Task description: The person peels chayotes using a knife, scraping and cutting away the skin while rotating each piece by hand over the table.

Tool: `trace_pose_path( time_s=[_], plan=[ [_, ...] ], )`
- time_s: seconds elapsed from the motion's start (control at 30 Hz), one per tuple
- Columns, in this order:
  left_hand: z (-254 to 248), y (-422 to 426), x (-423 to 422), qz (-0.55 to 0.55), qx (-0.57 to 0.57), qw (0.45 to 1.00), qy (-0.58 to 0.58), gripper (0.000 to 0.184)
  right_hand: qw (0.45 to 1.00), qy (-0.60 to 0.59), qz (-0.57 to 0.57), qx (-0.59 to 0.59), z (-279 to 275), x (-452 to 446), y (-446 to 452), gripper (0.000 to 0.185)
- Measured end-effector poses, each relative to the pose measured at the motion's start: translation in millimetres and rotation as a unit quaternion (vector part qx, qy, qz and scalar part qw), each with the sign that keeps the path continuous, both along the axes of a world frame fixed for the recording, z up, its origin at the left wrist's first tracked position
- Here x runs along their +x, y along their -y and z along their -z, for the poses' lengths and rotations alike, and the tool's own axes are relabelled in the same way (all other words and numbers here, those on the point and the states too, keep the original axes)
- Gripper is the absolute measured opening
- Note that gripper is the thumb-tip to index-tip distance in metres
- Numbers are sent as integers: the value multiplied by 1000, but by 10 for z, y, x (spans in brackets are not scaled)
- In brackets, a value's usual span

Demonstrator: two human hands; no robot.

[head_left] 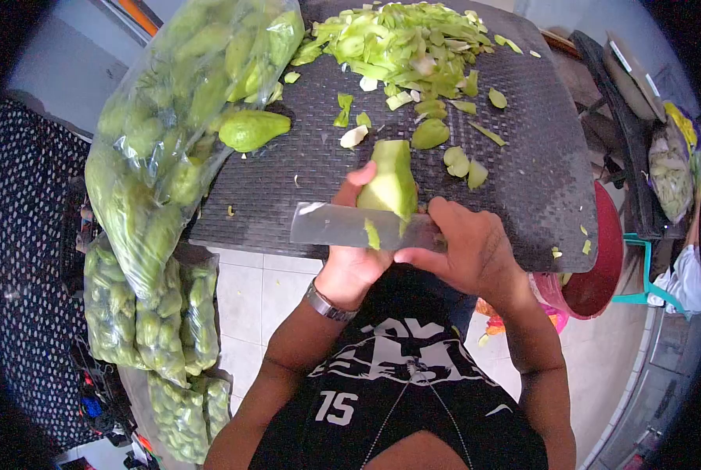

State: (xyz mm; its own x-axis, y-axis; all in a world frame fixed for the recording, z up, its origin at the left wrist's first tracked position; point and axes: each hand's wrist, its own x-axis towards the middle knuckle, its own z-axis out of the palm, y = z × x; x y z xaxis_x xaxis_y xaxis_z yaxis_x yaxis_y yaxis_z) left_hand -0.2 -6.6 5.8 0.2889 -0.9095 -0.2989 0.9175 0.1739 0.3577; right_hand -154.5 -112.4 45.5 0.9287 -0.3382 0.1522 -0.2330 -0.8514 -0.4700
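A partly peeled green chayote (389, 182) is in my left hand (353, 262), its thumb along the left side and its lower fingers behind the blade. My right hand (468, 247) is closed on the handle end of a wide knife (342, 225), whose blade lies across the near end of the chayote. A green peel strip clings to the blade. Beyond my hands, loose peel pieces (430, 133) lie on the dark woven tabletop (288, 180), with a large heap of peelings (413, 47) at the far edge. One whole chayote (253, 130) rests to the left.
A large clear bag of chayotes (146, 133) covers the table's left side. Smaller filled bags (158, 329) are stacked below it. At the right are a red tub (597, 258), a teal stool (640, 270) and a bag of greens (670, 168).
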Motion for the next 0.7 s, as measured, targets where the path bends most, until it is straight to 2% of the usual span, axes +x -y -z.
trace_pose_path(
  time_s=[0.2, 0.3, 0.33, 0.43, 0.57, 0.6, 0.67, 0.7],
  plan=[
    [16, 4, -67, -29, 28, 999, 27, 50, 999, 6, 9, 38, 22, -47, 80, 60],
    [234, -159, -1, 24, -80, 996, 21, 55, 996, -16, 38, 76, 56, -76, 230, 58],
    [241, -113, 78, 89, -144, 981, 97, 62, 994, -28, 54, 90, 58, -69, 298, 57],
    [-5, -67, -153, -43, 5, 998, 53, 59, 990, -11, 9, 139, 8, -125, 199, 54],
    [-136, 9, -155, -41, 68, 996, 44, 57, 993, -6, -5, 117, -1, -131, 125, 54],
    [74, -24, -76, -15, -16, 1000, -4, 55, 992, 1, 0, 123, 50, -120, 193, 54],
    [322, -91, 63, 60, -172, 983, -18, 56, 992, -3, 10, 127, 57, -106, 241, 54],
    [270, -83, -2, 12, -107, 994, -22, 56, 991, -17, 16, 130, 32, -108, 229, 53]
  ],
)
